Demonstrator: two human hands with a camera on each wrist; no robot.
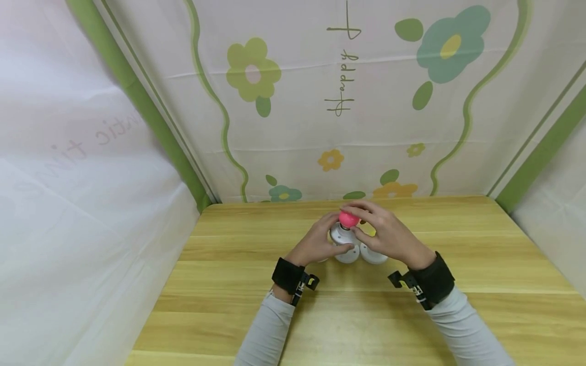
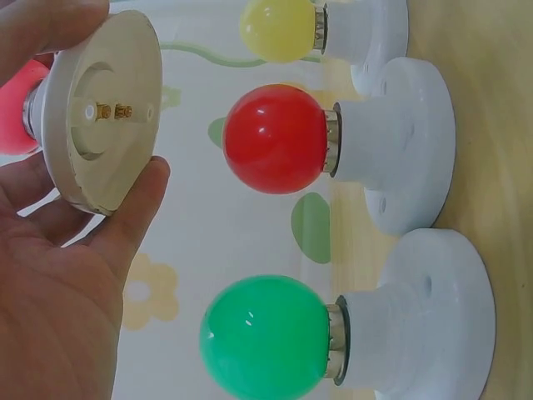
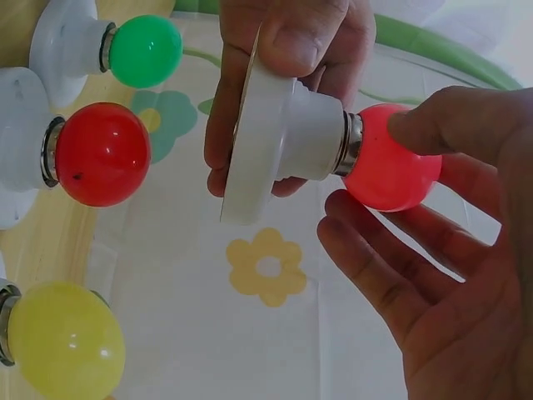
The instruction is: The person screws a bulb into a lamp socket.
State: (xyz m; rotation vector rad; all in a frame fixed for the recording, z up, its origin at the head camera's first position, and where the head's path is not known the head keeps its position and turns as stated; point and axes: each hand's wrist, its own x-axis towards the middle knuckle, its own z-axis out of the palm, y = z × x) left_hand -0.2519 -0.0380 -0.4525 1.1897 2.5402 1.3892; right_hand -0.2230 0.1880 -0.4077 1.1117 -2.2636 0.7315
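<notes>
My left hand (image 1: 316, 241) grips a round white lamp holder (image 2: 104, 108) by its flanged base, clear of the table. Two brass screws show on the underside of that base in the left wrist view. Set in the holder's socket is a pink-red bulb (image 3: 387, 171), its metal collar right at the socket mouth. The thumb and fingers of my right hand (image 1: 386, 231) pinch this bulb from its rounded end. Below the hands stand more white holders, fitted with a green bulb (image 2: 266, 337), a red bulb (image 2: 275, 137) and a yellow bulb (image 2: 279, 29).
The three standing holders form a row on the wood-grain table (image 1: 366, 315), close under both hands. Behind the table's far edge hangs a white curtain (image 1: 293, 127) with printed flowers. More white cloth (image 1: 91, 213) borders the left side.
</notes>
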